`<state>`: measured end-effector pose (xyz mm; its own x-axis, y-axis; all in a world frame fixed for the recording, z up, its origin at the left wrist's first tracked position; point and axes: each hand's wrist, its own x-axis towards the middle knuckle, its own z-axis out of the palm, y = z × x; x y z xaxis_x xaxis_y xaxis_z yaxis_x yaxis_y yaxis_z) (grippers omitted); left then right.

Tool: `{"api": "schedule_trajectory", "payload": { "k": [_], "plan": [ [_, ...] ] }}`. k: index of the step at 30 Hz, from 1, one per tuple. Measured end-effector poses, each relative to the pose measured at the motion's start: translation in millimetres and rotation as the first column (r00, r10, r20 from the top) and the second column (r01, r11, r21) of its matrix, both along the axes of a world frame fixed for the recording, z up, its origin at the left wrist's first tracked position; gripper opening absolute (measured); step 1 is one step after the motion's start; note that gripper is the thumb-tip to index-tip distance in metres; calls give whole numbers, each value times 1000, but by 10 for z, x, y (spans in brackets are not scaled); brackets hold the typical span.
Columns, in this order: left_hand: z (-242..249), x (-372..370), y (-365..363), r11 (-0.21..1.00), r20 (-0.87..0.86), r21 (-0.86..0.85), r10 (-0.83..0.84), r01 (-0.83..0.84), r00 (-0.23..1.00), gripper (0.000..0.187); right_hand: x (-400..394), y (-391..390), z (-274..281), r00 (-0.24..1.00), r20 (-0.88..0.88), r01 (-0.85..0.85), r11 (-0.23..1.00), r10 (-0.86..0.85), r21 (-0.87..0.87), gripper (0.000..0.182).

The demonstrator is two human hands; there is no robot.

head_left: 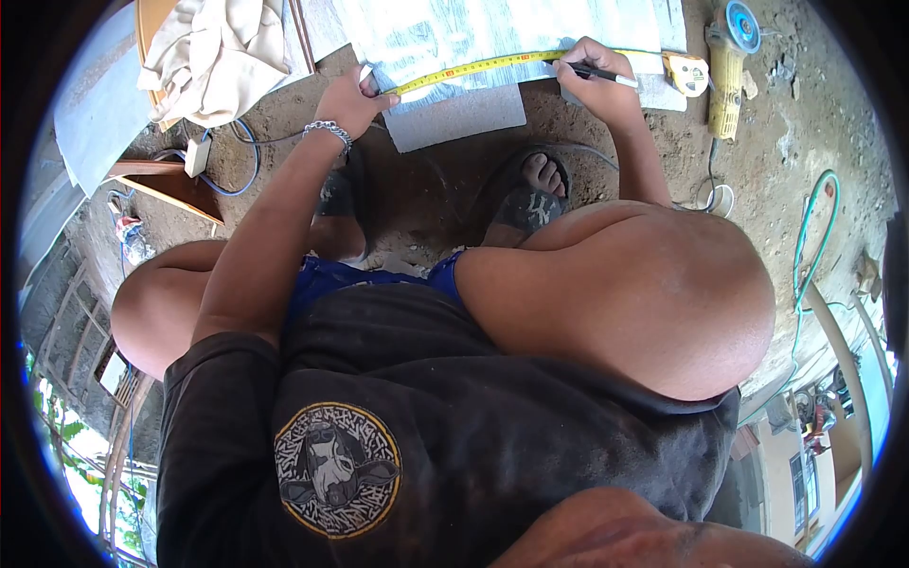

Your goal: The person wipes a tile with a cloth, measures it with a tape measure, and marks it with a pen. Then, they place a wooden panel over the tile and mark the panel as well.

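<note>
A yellow tape measure (464, 69) lies stretched across a light, streaked sheet (426, 28). My left hand (350, 102), with a chain bracelet on the wrist, pinches the tape's end at the sheet's left edge. In my right hand (598, 87) is a black marker (598, 73), its pale end pointing right and its tip close to the tape's lower edge. The white and yellow tape case (686, 74) rests at the sheet's right side. A smaller grey slab (456, 121) shows below the sheet, nearer my feet.
An angle grinder (726, 85) with a blue disc lies on the dirt ground to the right. A cream cloth (213, 57) is heaped at the upper left, near a blue cord (254, 161). A green hose (801, 256) loops at the far right.
</note>
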<state>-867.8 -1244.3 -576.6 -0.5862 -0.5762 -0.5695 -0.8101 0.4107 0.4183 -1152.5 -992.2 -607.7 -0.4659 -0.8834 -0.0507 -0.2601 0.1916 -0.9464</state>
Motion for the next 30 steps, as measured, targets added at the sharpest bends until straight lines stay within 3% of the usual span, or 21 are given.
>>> {"api": "schedule_trajectory", "payload": {
  "k": [21,24,30],
  "plan": [
    [60,-26,18,999,-57,29,24,-22,998,46,-2,4,-56,999,-40,4,1000,-4,-7,13],
    [72,-45,5,1000,24,24,5,-5,1000,59,-3,-1,-70,998,-58,-11,999,9,-34,13],
    [50,-26,15,1000,-16,13,11,-11,1000,46,23,-22,-24,997,-58,48,998,-51,-40,17]
  ]
}}
